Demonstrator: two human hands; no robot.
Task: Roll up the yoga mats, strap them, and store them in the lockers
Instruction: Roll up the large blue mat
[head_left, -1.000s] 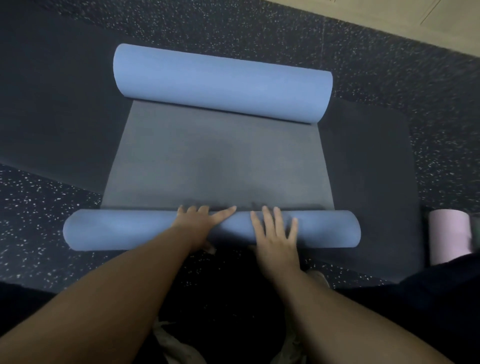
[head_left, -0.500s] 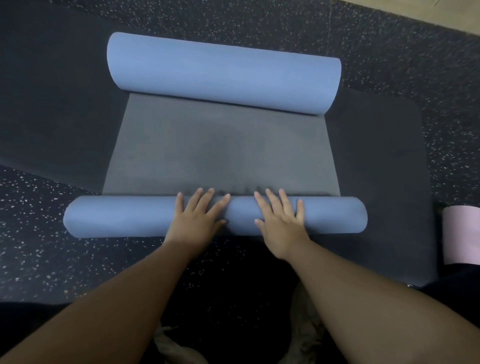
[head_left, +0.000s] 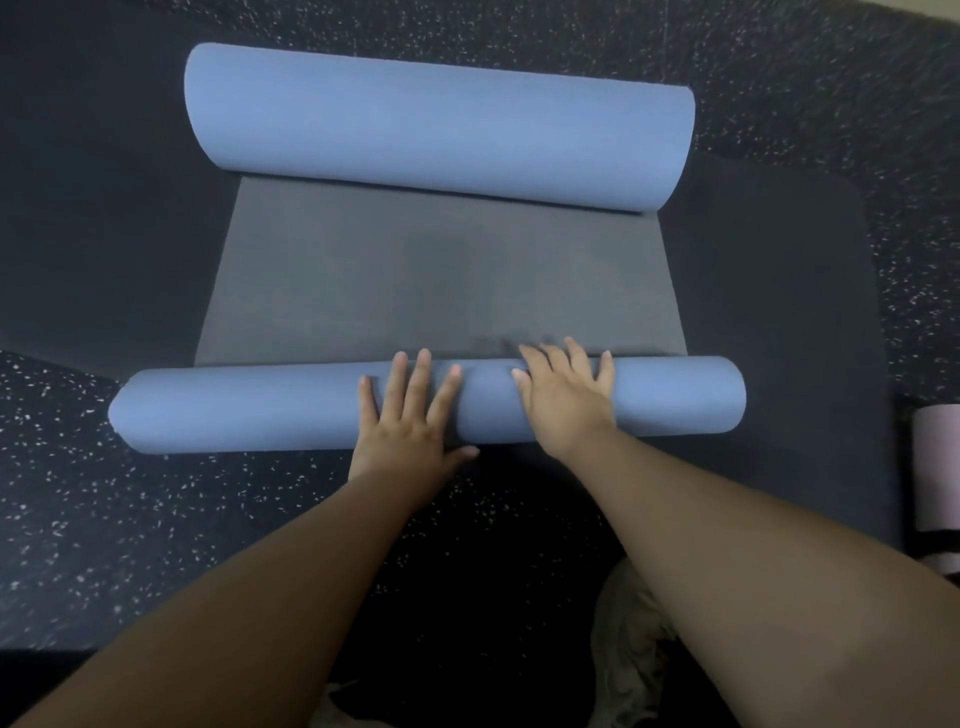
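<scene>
A blue yoga mat with a grey inner face (head_left: 436, 270) lies on the floor, curled into a roll at both ends. The thin near roll (head_left: 249, 410) runs across the frame in front of me; the thicker far roll (head_left: 441, 119) lies beyond the flat grey stretch. My left hand (head_left: 410, 421) presses flat on top of the near roll with fingers spread. My right hand (head_left: 566, 395) presses on the same roll just to the right, fingers straight and reaching over onto the grey face.
A dark mat (head_left: 779, 312) lies flat under and to the right of the blue one, on black speckled rubber floor (head_left: 78, 493). A rolled pink mat (head_left: 935, 483) sits at the right edge. Light cloth (head_left: 628, 644) shows between my forearms.
Both hands have pushed forward over the near roll, which has rolled away from me and grown thicker. The grey flat stretch between the two rolls is shorter.
</scene>
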